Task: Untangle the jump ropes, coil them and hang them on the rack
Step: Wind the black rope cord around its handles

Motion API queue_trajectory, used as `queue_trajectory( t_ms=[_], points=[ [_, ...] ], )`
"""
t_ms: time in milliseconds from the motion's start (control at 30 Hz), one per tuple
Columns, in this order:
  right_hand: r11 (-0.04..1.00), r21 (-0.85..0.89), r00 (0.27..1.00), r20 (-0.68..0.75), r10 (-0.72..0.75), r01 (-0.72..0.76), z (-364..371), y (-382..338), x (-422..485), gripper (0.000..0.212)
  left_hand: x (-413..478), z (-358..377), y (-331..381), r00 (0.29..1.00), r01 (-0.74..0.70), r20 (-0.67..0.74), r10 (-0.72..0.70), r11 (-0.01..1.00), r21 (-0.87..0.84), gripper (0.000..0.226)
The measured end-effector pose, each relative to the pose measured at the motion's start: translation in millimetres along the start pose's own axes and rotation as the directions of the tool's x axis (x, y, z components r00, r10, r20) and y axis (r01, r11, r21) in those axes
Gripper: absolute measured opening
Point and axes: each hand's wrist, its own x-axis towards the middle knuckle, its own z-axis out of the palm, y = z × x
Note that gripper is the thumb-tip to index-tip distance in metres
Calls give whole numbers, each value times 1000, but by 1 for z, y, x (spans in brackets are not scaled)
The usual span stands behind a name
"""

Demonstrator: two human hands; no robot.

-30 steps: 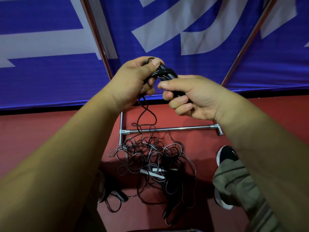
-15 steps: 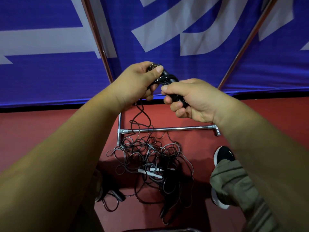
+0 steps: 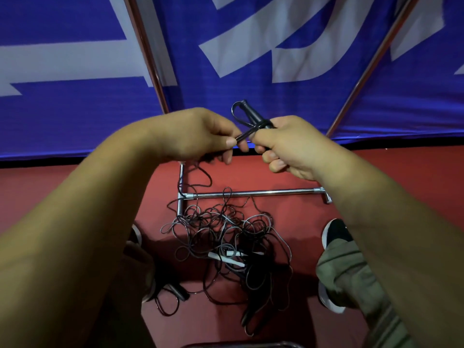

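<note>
left hand (image 3: 200,134) now pinching cord (image 3: 244,135), handle (image 3: 253,116) exposed

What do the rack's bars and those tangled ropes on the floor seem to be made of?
Rack bar: likely chromed or polished metal, with bright mirror-like highlights along the tube. Tangled ropes: thin, glossy black and grey cord, probably plastic-coated; whether there is a wire core cannot be told.

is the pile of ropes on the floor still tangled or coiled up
Tangled. The ropes lie in loose overlapping loops on the red floor below the rack bar, with no neat coil.
</note>
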Motion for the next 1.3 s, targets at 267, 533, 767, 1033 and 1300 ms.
queue_trajectory(
  t_ms=[267, 533, 767, 1033, 1300],
  points=[
    [1000, 18, 996, 83, -8, 7, 3, 1, -1, 33, -10, -4, -11, 977, 44, 212, 1, 976, -212, 32],
    [1000, 25, 928, 374, -5, -5, 1, -11, -22, 36, -8, 11, -20, 966, 171, 219, -135, 973, -156, 15],
    [986, 168, 981, 196, -11, -23, 3, -15, -18, 20, 5, 25, -14, 978, 183, 148, -148, 948, -261, 24],
    [989, 144, 987, 148, -59, 37, 0, -13, -18, 17, 13, 26, -22, 988, 148, 83, -132, 963, -226, 15],
    [996, 77, 973, 221, -64, 48, -1, -15, -24, 25, 23, 33, -25, 987, 156, 1, -163, 946, -286, 19]
  ],
)
